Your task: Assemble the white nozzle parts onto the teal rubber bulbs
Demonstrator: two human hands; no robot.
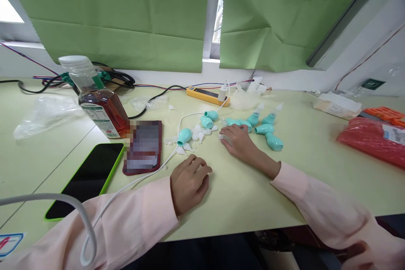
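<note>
My left hand (190, 184) rests on the table with its fingers loosely curled and slightly apart; nothing shows in it. My right hand (238, 142) reaches forward, its fingers bent over a small clear plastic piece (221, 137). Beyond its fingers lie glossy turquoise bulb-shaped pieces, partly covered by the hand. To its right are more turquoise bulbs (274, 141), two of them with clear pointed tips (279, 106). Another turquoise bulb (184, 136) lies ahead of my left hand, beside small white translucent cone-shaped tips (181, 150).
A bottle of amber liquid (106, 112), a red-cased phone (143, 147) and a green-edged phone (90, 173) stand or lie at left. A white cable (139, 182) crosses my left sleeve. At the back is a yellow power strip (205, 96); at right, a red plastic package (371, 138).
</note>
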